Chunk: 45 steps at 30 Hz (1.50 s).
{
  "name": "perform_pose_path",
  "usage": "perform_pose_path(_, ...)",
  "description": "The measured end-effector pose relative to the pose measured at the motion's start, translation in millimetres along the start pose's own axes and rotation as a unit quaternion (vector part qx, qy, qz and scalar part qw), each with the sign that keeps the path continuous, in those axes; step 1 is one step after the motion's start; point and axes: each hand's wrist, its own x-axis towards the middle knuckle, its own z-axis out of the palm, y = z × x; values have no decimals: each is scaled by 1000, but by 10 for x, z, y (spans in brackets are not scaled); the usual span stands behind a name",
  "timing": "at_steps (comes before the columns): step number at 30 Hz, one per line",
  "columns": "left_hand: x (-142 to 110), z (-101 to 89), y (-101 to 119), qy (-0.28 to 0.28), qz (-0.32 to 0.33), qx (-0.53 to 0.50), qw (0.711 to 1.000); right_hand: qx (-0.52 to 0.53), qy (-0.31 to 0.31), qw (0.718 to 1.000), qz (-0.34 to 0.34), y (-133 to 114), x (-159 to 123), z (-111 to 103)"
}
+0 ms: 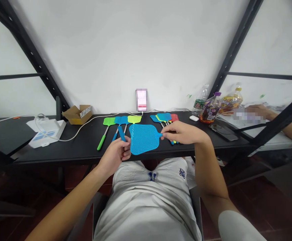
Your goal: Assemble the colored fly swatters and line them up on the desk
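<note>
Blue, rounded, perforated swatter head (145,140)

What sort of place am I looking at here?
Probably a small workshop or shared work space, though I can't be sure. Colourful fly swatters lie in groups on a long black table, black metal framing stands at both sides, and another person's arm shows at the right.

A black desk (78,144) lines a white wall (135,50) above a reddish tiled floor (266,204).
</note>
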Motion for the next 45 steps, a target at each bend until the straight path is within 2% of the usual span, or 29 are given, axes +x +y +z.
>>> perform_pose_path(4, -29, 39, 6, -1, -18, -6, 1000, -49, -8, 998, -40, -62, 21, 36)
perform_pose_path(9, -57, 36, -48, -10, -4, 77, 997, -80, -13, 996, -48, -83, 27, 42)
perform_pose_path(12, -57, 12, -71, -28, 10, 94, 995, -79, -15, 996, -46, -63, 22, 38)
perform_pose_path(22, -40, -8, -92, -21, 42, 109, 993, -55, -24, 997, -43, 16, 8, 15)
perform_pose_path(34, -34, -27, -91, -36, 47, 113, 992, -54, -23, 996, -70, 53, 5, -5)
perform_pose_path(45, -27, -41, -93, -37, 54, 123, 990, -56, -18, 996, -65, 37, -4, -9)
